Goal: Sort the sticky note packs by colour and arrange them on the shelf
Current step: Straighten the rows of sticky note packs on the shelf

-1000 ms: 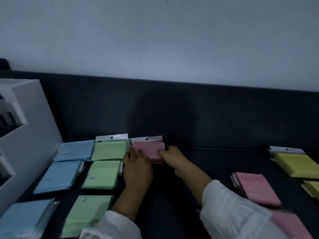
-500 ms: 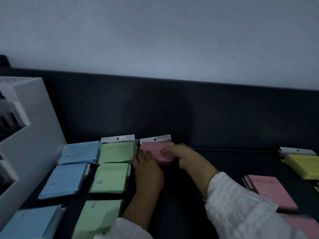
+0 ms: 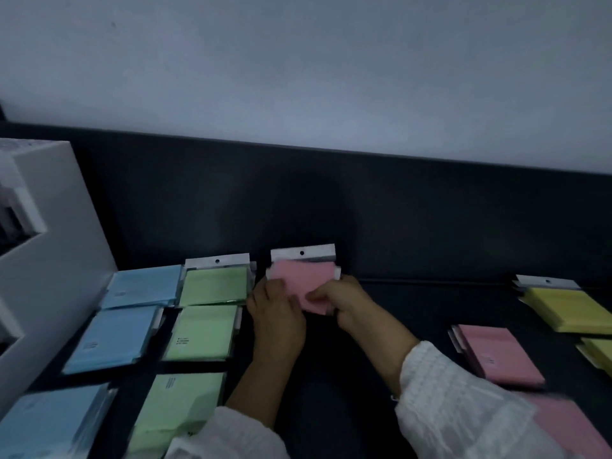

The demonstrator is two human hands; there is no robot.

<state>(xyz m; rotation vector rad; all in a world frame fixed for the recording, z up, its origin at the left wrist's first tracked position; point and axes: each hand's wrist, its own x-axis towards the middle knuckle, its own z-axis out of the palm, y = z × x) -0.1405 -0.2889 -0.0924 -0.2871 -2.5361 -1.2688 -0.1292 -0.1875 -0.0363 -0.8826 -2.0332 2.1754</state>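
Head camera, dim light: a dark shelf surface point(image 3: 414, 313) runs beneath a dark back panel point(image 3: 331, 210), with a pale, bare wall point(image 3: 298, 67) above it. At far left stands a white shelf unit point(image 3: 49, 243), its side panel facing the packs.

Sticky note packs lie flat in colour columns. Blue packs point(image 3: 109, 339) fill the column nearest the white unit, green packs point(image 3: 203, 332) the next one, each column running from the back panel toward the viewer. At the head of a third column, a pink pack point(image 3: 308, 279) sits just beside the rearmost green pack, close to the back panel. Its white hang tab with the punched hole points away from the viewer toward the panel, so its long axis runs front to back; the pink face is slightly skewed against the tab.

Both hands are on this pack. The left hand point(image 3: 278, 319) rests at its left edge, fingers curled against it, while the right hand point(image 3: 351, 303) pinches its near right corner between thumb and fingers. White sleeves point(image 3: 463, 402) cover both forearms.

Further pink packs point(image 3: 500, 356) lie well apart to the right, with yellow packs point(image 3: 569, 309) beyond them at the frame's edge.
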